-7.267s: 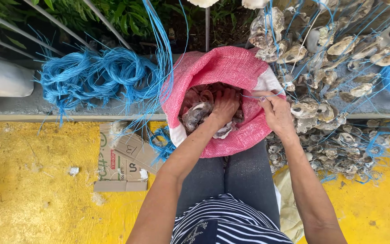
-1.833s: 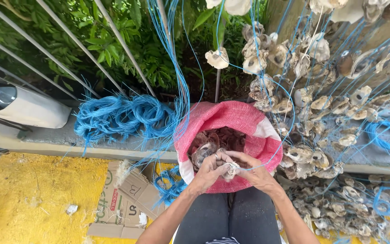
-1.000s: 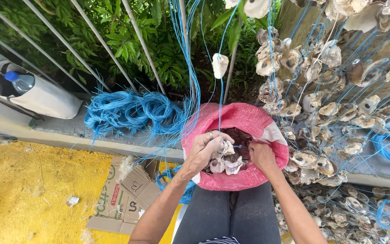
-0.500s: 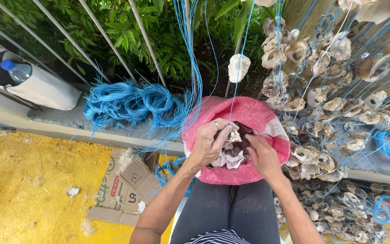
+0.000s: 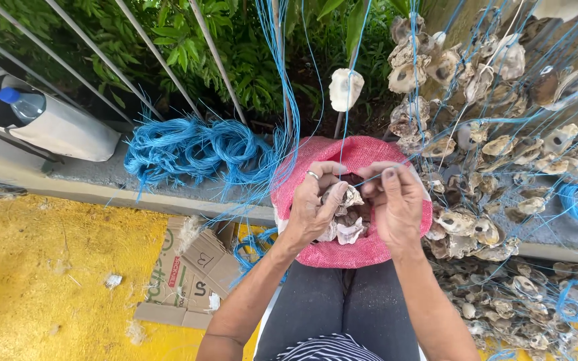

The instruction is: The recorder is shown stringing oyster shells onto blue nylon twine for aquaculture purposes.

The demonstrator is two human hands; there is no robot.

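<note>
**Hands threading oyster shells onto blue twine beside a fence**

A yellow-painted floor (image 5: 48, 281) is running up to a grey concrete kerb, with slanted metal rails and green foliage (image 5: 188, 53) standing behind it. A person is sitting here, seen from above, with a pink mesh sack (image 5: 362, 251) resting on their lap.

The left hand (image 5: 316, 207), wearing a ring, is curling its fingers around a rough, pale oyster shell (image 5: 348, 199) just above the sack's open mouth. The right hand (image 5: 396, 200) is pinching its thumb and forefinger tightly together on a thin blue string (image 5: 346, 100), which is rising straight up to another shell (image 5: 346, 89) dangling overhead. More shells are lying loose inside the sack.

The shell is likely feeling hard, light and brittle, with sharp flaky edges; it is probably best gripped across its flat faces rather than along the rim. The string is looking thin, limp and slippery, and is needing a firm fingertip pinch close to its end.

Further out, a tangled heap of blue twine (image 5: 195, 147) is sitting on the kerb to the left, near a plastic bottle (image 5: 25, 103). Flattened cardboard (image 5: 188, 274) is lying on the floor. To the right, many strung shells (image 5: 503, 154) are hanging and piling up.
</note>
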